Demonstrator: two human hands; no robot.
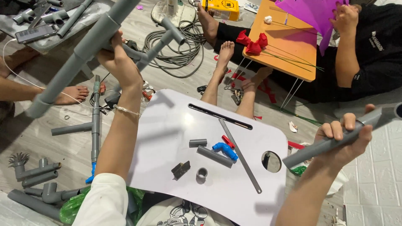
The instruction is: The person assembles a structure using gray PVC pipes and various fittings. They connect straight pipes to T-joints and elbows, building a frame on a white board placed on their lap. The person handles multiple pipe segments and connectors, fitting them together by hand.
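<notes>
My left hand (119,58) is raised and grips a long grey plastic pipe assembly (79,54) with joints, held up close to the camera at the upper left. A branch with a tee fitting (167,35) sticks out from it to the right. My right hand (344,140) grips another grey pipe (331,142) at the right, slanting up toward the edge of the picture. Below both hands is a white lap table (176,134) with short grey pipe pieces (214,156), a blue elbow fitting (225,150), a grey ring (202,173) and a long metal ruler (239,154).
More grey pipe assemblies (39,184) lie on the floor at the left, with a coil of grey cable (178,46) beyond. A person in black sits at an orange table (289,39) with red paper flowers (252,44) and purple paper. Another person's bare foot (69,95) rests at the left.
</notes>
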